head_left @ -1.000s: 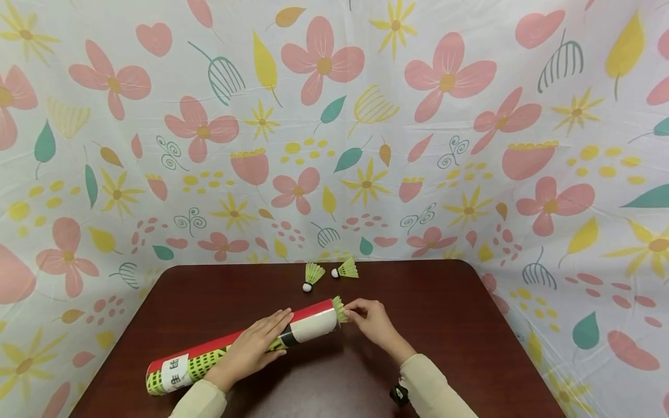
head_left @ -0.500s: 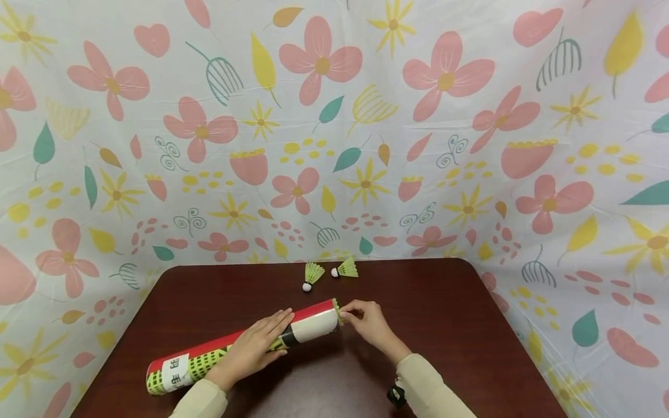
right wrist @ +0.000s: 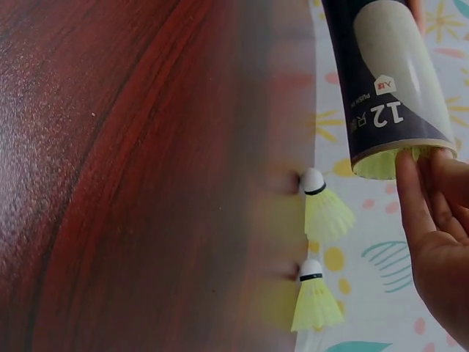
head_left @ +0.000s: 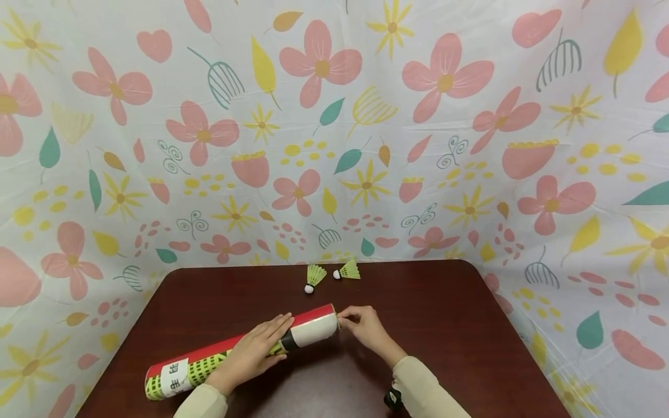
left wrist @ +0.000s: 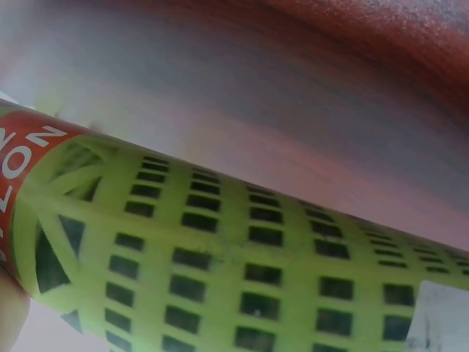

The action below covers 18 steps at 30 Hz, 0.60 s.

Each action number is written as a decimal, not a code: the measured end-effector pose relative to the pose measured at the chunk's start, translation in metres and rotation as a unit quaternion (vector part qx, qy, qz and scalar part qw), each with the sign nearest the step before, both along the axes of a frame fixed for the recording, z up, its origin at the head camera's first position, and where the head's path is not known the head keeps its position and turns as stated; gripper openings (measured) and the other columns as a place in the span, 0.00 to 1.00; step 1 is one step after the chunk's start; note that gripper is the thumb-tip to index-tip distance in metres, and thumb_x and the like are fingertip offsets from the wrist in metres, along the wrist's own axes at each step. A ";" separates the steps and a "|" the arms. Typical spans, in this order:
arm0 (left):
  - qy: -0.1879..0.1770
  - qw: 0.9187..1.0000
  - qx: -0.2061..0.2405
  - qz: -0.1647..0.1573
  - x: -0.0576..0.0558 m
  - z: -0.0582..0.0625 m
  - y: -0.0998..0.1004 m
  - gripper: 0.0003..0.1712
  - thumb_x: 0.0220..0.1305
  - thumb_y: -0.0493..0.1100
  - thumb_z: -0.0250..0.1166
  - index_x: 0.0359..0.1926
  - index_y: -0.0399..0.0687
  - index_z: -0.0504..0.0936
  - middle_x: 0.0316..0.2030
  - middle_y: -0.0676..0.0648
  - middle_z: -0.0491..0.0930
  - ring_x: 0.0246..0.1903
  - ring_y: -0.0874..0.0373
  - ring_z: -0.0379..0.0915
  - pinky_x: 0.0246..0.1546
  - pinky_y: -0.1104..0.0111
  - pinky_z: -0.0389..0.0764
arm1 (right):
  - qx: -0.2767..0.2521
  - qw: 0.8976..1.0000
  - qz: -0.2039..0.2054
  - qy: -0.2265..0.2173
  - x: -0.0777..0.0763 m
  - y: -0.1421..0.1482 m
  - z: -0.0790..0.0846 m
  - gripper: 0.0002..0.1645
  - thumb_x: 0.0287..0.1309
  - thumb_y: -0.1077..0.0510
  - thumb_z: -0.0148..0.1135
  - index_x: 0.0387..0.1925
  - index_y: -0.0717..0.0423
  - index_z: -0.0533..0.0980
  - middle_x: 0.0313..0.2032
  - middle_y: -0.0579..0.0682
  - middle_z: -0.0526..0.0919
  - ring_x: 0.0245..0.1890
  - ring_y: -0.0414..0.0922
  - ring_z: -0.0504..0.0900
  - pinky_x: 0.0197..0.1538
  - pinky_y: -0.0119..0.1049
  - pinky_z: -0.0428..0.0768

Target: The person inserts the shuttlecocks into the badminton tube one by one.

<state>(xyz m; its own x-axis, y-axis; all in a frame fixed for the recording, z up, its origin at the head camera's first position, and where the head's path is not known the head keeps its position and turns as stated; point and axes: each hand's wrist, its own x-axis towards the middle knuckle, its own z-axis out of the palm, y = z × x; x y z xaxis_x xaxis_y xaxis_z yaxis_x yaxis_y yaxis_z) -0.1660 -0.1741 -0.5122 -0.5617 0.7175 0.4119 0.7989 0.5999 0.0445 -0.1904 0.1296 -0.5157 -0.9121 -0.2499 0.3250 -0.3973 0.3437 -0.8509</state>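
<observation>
A shuttlecock tube (head_left: 315, 330), printed red, white, black and yellow-green, lies slanted on the table, its mouth at the right end. My left hand (head_left: 256, 348) holds it near the middle, fingers over the top and thumb on the near side. The left wrist view shows the tube's yellow-green patterned wall (left wrist: 227, 257) up close. At the mouth, my right hand (head_left: 367, 328) pinches the rim of a yellow-green shuttlecock (right wrist: 375, 167). Its skirt shows just inside the tube; the rest is hidden. In the right wrist view, my right fingertips (right wrist: 410, 165) are right at the mouth.
Two more yellow-green shuttlecocks with white heads, a left one (head_left: 315, 277) and a right one (head_left: 349, 270), lie near the back edge of the dark wooden table (head_left: 418, 296). A floral cloth (head_left: 334, 145) hangs behind the table.
The shuttlecock has slid leftward into the tube; its skirt stuck out of the mouth a second ago. My right hand has followed it slightly left. My left hand keeps its hold.
</observation>
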 end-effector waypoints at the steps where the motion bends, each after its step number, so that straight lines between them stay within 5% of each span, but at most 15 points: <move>1: 0.000 1.000 -0.002 0.001 0.000 -0.001 0.000 0.50 0.51 0.48 0.75 0.71 0.41 0.61 0.70 0.44 0.61 0.64 0.47 0.64 0.57 0.54 0.73 | 0.002 1.000 0.001 -0.002 0.000 -0.001 0.000 0.04 0.54 0.69 0.66 0.31 0.60 0.85 0.30 0.52 0.86 0.28 0.33 0.77 0.29 0.27 0.76; 11: -0.001 1.000 -0.015 0.007 0.001 -0.001 -0.003 0.50 0.52 0.49 0.75 0.72 0.42 0.60 0.70 0.46 0.60 0.65 0.49 0.64 0.58 0.55 0.72 | 0.000 0.999 0.046 0.007 0.015 -0.005 0.030 0.04 0.53 0.76 0.63 0.32 0.72 0.82 0.29 0.63 0.84 0.26 0.45 0.79 0.28 0.27 0.75; 18: -0.009 1.000 -0.006 0.017 -0.001 0.000 -0.008 0.51 0.52 0.48 0.75 0.73 0.43 0.59 0.71 0.47 0.60 0.65 0.49 0.64 0.58 0.54 0.72 | 0.020 0.999 0.035 0.009 -0.013 0.012 0.007 0.05 0.56 0.67 0.65 0.34 0.64 0.84 0.29 0.55 0.86 0.28 0.46 0.84 0.31 0.29 0.80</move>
<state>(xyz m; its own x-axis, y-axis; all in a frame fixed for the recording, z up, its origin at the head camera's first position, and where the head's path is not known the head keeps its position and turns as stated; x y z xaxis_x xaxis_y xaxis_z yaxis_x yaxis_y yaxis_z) -0.1666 -0.1818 -0.5122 -0.5933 0.7028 0.3925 0.7769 0.6275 0.0506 -0.2038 0.1413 -0.5088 -0.8861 -0.3251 0.3304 -0.4369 0.3480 -0.8294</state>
